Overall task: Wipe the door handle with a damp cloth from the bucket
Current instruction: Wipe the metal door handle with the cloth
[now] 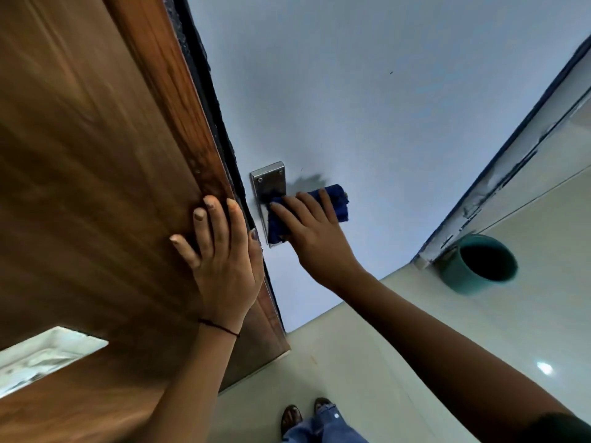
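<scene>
Home interior: wooden door (96, 155), tiled floor (415, 330).

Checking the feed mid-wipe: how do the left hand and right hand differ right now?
The left hand lies flat and open on the wooden door, holding nothing; the right hand presses a blue cloth around the metal door handle. The left hand wears a thin wrist thread; the right hand shows none. Both are bare.

Soft, even light, a glare spot on the floor (544, 368), wood door (80, 187) perhaps motion-blurred, edges bent.
</scene>
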Tool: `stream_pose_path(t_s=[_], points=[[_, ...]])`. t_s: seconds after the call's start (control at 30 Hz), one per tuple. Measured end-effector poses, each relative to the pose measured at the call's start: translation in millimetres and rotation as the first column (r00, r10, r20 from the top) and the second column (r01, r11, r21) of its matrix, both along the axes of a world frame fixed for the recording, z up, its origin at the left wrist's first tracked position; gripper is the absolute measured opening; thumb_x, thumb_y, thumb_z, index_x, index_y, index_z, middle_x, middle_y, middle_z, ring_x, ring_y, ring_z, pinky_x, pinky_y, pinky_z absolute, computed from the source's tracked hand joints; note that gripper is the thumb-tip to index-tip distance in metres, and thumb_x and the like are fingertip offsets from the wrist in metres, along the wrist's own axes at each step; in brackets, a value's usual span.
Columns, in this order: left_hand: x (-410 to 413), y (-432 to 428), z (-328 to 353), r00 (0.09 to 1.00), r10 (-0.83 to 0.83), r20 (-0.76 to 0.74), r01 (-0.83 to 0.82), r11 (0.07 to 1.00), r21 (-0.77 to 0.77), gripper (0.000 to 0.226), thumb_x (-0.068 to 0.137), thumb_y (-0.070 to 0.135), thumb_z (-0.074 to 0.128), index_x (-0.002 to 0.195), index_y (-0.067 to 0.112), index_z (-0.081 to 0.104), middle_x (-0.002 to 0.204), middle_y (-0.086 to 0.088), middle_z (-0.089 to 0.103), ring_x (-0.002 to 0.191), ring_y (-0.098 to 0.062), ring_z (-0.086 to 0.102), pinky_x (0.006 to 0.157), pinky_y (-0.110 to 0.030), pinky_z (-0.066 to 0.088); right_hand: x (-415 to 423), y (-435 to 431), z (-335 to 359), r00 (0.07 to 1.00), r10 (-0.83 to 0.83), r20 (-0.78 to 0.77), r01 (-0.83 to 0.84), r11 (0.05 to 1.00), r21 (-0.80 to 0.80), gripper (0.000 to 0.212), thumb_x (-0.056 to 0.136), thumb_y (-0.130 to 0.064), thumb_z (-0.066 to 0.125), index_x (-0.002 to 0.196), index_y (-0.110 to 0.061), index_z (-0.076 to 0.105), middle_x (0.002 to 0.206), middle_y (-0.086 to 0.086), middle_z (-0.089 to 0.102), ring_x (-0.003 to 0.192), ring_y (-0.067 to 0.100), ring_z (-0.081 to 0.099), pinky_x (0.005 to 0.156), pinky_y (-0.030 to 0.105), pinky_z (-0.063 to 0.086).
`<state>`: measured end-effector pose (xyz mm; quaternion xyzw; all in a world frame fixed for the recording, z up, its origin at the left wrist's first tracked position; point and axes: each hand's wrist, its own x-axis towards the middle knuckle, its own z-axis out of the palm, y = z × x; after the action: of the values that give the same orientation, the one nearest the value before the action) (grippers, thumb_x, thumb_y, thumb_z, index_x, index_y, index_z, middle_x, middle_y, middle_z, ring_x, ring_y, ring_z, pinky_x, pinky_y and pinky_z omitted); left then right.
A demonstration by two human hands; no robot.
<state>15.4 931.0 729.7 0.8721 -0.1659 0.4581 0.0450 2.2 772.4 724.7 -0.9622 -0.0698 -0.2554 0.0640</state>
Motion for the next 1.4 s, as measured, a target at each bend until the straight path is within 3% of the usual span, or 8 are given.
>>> stream_pose_path(t_s=[0.3, 0.47, 0.6, 0.8, 1.1, 1.27, 1.33, 1.4], points=[[1, 1, 0, 1.000, 0.007, 0.031, -0.007, 1.000, 0.017, 0.073, 0.096, 0.026, 0.037, 0.151, 0.012, -0.010, 0.157, -0.007, -0.027, 0.146, -0.019, -0.023, 0.115, -0.044, -0.021, 4, -22, 8, 0.999, 0.033, -0.042, -0.032, 0.999, 0.015, 0.050, 0.084, -0.005, 0.057, 0.133, -0.015, 0.053, 0.132, 0.003, 0.059, 0.124, 0.029, 0.052, 0.115, 0.050, 0.025], [1, 1, -1, 0.999, 0.012, 0.035, -0.013, 1.000, 0.028, 0.072, 0.097, 0.027, 0.035, 0.151, 0.012, -0.009, 0.157, -0.007, -0.026, 0.146, -0.020, -0.023, 0.115, -0.044, -0.020, 2, -2, 5, 0.984, 0.169, -0.051, -0.173, 0.982, -0.081, 0.055, 0.083, -0.005, 0.058, 0.136, -0.018, 0.050, 0.141, 0.004, 0.053, 0.134, 0.026, 0.046, 0.118, 0.046, 0.022], [2, 0, 0, 0.999, 0.020, 0.040, -0.021, 0.999, 0.025, 0.073, 0.096, 0.027, 0.037, 0.151, 0.012, -0.009, 0.157, -0.007, -0.026, 0.146, -0.020, -0.023, 0.115, -0.044, -0.020, 5, -30, 5, 0.995, 0.098, -0.009, -0.098, 0.995, -0.022, 0.048, 0.085, -0.013, 0.061, 0.132, -0.018, 0.054, 0.131, 0.002, 0.060, 0.124, 0.026, 0.054, 0.114, 0.048, 0.029], [2, -1, -1, 0.998, 0.032, 0.051, -0.033, 0.999, 0.024, 0.075, 0.095, 0.027, 0.039, 0.151, 0.012, -0.009, 0.157, -0.006, -0.026, 0.146, -0.019, -0.023, 0.115, -0.044, -0.019, 2, 6, -1, 0.992, 0.117, 0.040, -0.116, 0.993, -0.034, 0.047, 0.082, 0.000, 0.057, 0.127, -0.010, 0.058, 0.130, 0.011, 0.060, 0.122, 0.031, 0.055, 0.111, 0.051, 0.034], [2, 1, -1, 0.999, 0.017, 0.043, -0.018, 1.000, 0.025, 0.078, 0.094, 0.028, 0.041, 0.151, 0.013, -0.009, 0.157, -0.005, -0.027, 0.146, -0.018, -0.024, 0.115, -0.043, -0.020, 8, -45, 6, 1.000, 0.026, -0.011, -0.027, 0.996, -0.087, 0.049, 0.080, -0.006, 0.058, 0.126, -0.022, 0.056, 0.124, 0.000, 0.061, 0.118, 0.026, 0.055, 0.108, 0.048, 0.028], [2, 1, -2, 0.999, 0.016, 0.044, -0.017, 0.999, 0.032, 0.077, 0.095, 0.028, 0.041, 0.151, 0.012, -0.008, 0.157, -0.006, -0.026, 0.146, -0.019, -0.023, 0.115, -0.044, -0.020, 14, -85, 8, 0.991, 0.020, -0.134, -0.006, 0.995, 0.102, 0.038, 0.084, -0.007, 0.058, 0.118, -0.024, 0.059, 0.118, -0.004, 0.062, 0.109, 0.023, 0.055, 0.100, 0.039, 0.030], [2, 1, -2, 0.999, 0.013, 0.046, -0.014, 1.000, 0.026, 0.075, 0.095, 0.028, 0.040, 0.152, 0.012, -0.008, 0.157, -0.005, -0.026, 0.146, -0.019, -0.023, 0.115, -0.044, -0.020, 18, -87, 11, 0.980, 0.059, -0.192, 0.000, 0.957, 0.291, 0.034, 0.084, -0.008, 0.060, 0.114, -0.023, 0.061, 0.114, -0.004, 0.064, 0.105, 0.021, 0.056, 0.098, 0.034, 0.032], [2, 1, -1, 0.999, 0.003, 0.043, -0.003, 1.000, 0.016, 0.074, 0.096, 0.028, 0.038, 0.152, 0.012, -0.008, 0.157, -0.005, -0.026, 0.146, -0.018, -0.023, 0.115, -0.043, -0.020, 17, -89, 14, 0.962, 0.119, -0.248, 0.048, 0.816, 0.576, 0.038, 0.081, -0.002, 0.061, 0.115, -0.019, 0.063, 0.115, 0.001, 0.064, 0.104, 0.018, 0.057, 0.096, 0.029, 0.040]])
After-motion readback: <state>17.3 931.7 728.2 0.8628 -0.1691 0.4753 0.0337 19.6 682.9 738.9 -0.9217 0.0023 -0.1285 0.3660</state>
